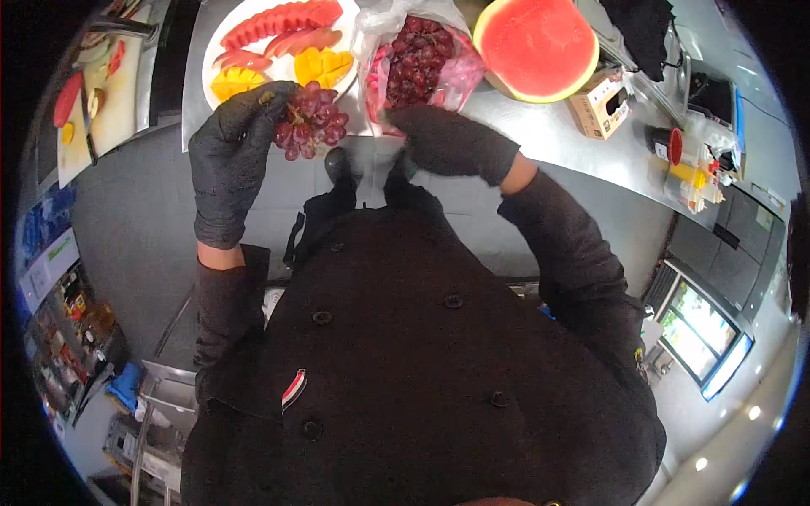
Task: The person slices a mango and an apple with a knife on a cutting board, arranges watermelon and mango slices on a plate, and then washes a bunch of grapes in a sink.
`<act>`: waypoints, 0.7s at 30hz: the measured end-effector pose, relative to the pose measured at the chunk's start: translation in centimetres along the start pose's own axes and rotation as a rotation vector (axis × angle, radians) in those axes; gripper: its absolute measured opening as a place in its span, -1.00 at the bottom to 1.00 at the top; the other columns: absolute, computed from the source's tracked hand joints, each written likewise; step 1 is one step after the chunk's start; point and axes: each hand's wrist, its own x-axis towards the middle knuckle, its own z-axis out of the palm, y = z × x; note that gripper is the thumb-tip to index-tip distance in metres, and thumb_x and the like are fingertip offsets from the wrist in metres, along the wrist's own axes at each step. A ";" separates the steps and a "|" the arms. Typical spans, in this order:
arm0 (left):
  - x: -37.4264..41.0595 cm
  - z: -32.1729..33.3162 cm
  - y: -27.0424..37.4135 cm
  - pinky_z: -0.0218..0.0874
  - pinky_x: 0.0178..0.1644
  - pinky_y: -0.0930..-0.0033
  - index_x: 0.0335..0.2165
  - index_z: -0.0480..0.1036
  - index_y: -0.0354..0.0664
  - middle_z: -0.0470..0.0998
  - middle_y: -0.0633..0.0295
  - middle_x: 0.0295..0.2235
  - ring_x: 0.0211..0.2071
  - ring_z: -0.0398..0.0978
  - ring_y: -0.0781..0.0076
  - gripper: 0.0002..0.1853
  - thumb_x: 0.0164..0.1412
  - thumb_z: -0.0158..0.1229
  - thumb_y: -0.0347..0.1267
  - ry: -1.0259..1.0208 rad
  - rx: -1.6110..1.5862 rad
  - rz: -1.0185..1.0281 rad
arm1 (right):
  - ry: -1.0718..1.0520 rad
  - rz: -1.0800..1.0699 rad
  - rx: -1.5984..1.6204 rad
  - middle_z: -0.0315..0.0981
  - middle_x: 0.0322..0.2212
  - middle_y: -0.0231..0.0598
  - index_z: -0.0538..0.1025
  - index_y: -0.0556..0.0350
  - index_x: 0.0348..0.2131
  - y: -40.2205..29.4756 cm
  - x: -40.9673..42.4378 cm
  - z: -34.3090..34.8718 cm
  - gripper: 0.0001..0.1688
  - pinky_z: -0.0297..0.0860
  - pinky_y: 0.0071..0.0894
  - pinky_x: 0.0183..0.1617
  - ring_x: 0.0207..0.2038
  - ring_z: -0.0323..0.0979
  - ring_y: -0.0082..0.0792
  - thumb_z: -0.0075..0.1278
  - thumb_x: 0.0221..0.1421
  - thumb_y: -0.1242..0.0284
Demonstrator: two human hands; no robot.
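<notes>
In the black-gloved fingers of my left hand hangs a small bunch of red grapes, just off the near edge of a white plate. On the plate lie watermelon slices, pale pink fruit slices and scored mango pieces. My right hand, also gloved, is blurred at the near edge of a clear and pink plastic bag. More red grapes fill this bag. The right fingertips are unclear, so whether they grip the bag cannot be told.
A cut watermelon half stands right of the bag on the steel counter. Beyond it are a cardboard box, a red-rimmed cup and several squeeze bottles. At left, a knife lies on a cutting board with fruit pieces.
</notes>
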 end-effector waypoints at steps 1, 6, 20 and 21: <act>0.0 -0.1 0.4 0.40 -0.14 0.47 -0.11 0.57 -0.25 0.65 0.18 -0.25 -0.26 0.57 0.53 -0.77 0.25 0.18 -0.48 0.005 -0.002 -0.001 | -0.023 0.008 -0.024 0.52 -0.26 0.10 0.45 0.27 -0.05 1.3 0.3 -0.4 -0.54 0.45 -0.13 -0.14 -0.19 0.54 -0.01 0.03 -0.01 0.54; -1.6 -0.1 0.9 0.37 -0.15 0.47 -0.12 0.57 -0.27 0.63 0.22 -0.24 -0.28 0.53 0.56 -0.77 0.25 0.16 -0.48 0.098 0.000 -0.079 | 0.015 -0.014 -0.346 0.58 -0.38 0.02 0.61 0.18 -0.31 6.1 5.1 -4.1 -0.72 0.46 -0.11 -0.19 -0.31 0.57 -0.03 0.01 -0.06 0.46; -5.9 1.5 3.4 0.36 -0.17 0.48 -0.13 0.58 -0.25 0.64 0.21 -0.27 -0.29 0.53 0.58 -0.77 0.24 0.18 -0.51 0.331 -0.088 -0.101 | 0.267 0.031 -0.316 0.57 -0.36 0.06 0.59 0.14 -0.33 8.0 9.1 2.3 -0.67 0.47 -0.01 -0.18 -0.30 0.57 0.03 -0.08 0.10 0.29; -6.3 1.7 3.0 0.36 -0.17 0.48 -0.12 0.58 -0.25 0.64 0.20 -0.27 -0.29 0.53 0.58 -0.77 0.23 0.18 -0.51 0.333 -0.147 -0.086 | 0.200 0.053 -0.347 0.57 -0.36 0.07 0.59 0.14 -0.33 8.0 9.4 2.5 -0.67 0.47 -0.02 -0.18 -0.30 0.57 0.03 -0.08 0.10 0.29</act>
